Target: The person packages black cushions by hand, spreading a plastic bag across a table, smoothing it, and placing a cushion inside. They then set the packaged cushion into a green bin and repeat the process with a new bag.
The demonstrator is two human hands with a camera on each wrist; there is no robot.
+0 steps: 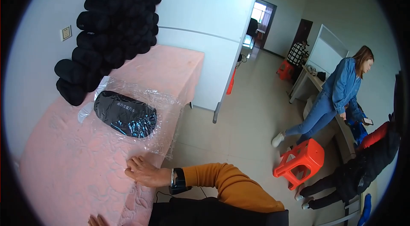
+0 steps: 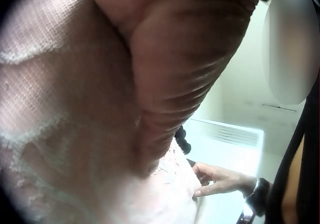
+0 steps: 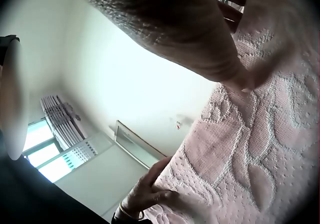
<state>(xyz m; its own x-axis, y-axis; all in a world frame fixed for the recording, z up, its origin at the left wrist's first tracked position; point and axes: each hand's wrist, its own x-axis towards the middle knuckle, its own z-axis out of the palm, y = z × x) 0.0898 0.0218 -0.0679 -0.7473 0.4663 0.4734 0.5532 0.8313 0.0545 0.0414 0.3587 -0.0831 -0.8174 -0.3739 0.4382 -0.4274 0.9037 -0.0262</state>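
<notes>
My right hand [image 1: 147, 174] rests on the pink quilted cloth [image 1: 77, 162], its fingertips touching the surface near the table's edge. Only a few fingers of my left hand [image 1: 98, 221] show at the bottom of the head view, lying on the same cloth. Close up, the left wrist view shows my left hand [image 2: 175, 58] against the fabric, and the right wrist view has my right hand [image 3: 195, 38] there too. Neither hand holds anything. Beyond my right hand lies a plump black bundle [image 1: 124, 113] with pale lettering, on crinkled clear plastic wrap [image 1: 164, 102].
Many rounded black bundles [image 1: 115, 25] are piled against the wall at the back. A white partition [image 1: 192, 38] stands behind the table. To the right are a red stool [image 1: 305, 159], a person in denim [image 1: 341, 85] and another person in dark clothes [image 1: 367, 174].
</notes>
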